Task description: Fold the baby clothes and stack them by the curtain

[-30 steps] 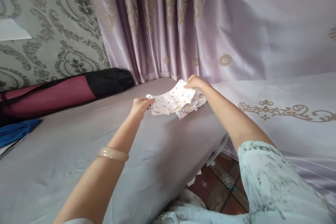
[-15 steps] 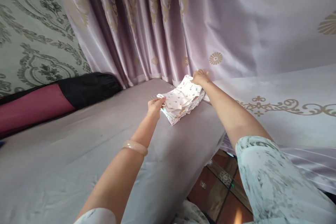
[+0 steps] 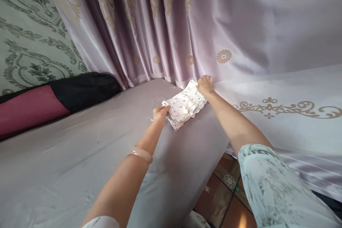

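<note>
Your left hand (image 3: 161, 113) pinches left end of printed cloth stack (image 3: 184, 106), which lies on grey bedsheet (image 3: 107, 146) near curtain (image 3: 175, 39). Your right hand (image 3: 205, 85) touches far end (fingers curled, cannot tell if gripping). Uneven tug could skew loose, staggered layers.

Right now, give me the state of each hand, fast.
Left hand: closed, pinching the left edge of the printed cloth stack.
Right hand: curled at the stack's right end; whether it holds cloth cannot be told.
</note>
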Action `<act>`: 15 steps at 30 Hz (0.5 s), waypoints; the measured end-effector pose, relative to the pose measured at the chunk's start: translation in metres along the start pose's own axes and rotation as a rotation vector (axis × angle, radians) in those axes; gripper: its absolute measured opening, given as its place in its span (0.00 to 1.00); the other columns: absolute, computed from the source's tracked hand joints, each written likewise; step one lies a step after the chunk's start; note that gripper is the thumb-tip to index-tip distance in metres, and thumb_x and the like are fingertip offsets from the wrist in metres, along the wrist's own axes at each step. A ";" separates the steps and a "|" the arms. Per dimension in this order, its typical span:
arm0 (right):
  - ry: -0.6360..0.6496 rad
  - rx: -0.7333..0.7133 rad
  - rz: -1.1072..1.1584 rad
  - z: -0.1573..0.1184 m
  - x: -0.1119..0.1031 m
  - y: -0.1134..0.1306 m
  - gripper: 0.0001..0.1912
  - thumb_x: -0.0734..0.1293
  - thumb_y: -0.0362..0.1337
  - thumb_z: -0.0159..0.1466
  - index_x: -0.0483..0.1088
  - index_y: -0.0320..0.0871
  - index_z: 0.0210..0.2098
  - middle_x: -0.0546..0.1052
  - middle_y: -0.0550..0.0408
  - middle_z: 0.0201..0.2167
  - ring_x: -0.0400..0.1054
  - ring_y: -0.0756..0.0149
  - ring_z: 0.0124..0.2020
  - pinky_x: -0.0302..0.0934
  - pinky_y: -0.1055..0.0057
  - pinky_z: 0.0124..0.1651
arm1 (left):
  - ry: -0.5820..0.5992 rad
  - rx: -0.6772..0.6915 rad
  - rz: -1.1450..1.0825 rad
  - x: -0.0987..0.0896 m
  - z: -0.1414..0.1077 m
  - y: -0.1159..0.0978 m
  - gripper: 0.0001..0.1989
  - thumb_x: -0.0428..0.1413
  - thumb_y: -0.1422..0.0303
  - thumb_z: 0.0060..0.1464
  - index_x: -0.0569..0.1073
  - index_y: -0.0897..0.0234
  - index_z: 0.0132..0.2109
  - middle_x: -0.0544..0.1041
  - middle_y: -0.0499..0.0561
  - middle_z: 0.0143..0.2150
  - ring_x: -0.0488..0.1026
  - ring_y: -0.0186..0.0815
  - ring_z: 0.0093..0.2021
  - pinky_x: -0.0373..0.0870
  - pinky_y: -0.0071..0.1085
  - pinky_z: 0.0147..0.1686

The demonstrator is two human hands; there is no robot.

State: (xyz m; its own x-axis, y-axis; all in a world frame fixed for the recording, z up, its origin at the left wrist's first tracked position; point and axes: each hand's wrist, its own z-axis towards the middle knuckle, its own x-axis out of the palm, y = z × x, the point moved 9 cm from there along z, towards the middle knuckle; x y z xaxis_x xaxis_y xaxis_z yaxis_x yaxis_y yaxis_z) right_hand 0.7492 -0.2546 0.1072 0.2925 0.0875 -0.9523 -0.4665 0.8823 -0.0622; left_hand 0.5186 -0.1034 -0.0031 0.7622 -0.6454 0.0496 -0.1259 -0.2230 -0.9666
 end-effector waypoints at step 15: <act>-0.044 -0.025 0.072 -0.020 0.023 0.010 0.20 0.54 0.36 0.68 0.69 0.37 0.53 0.70 0.36 0.54 0.58 0.47 0.58 0.49 0.54 0.58 | -0.216 0.516 0.682 -0.005 -0.009 -0.030 0.18 0.52 0.62 0.57 0.70 0.66 0.52 0.73 0.61 0.50 0.68 0.45 0.55 0.63 0.41 0.54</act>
State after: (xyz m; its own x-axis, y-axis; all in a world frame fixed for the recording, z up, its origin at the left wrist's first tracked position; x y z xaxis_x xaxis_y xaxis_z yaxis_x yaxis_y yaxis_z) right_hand 0.7342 -0.2529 0.0783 0.2933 0.1714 -0.9405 -0.5079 0.8614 -0.0014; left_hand 0.5134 -0.1000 0.0279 0.7357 -0.3534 -0.5779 -0.3346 0.5521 -0.7637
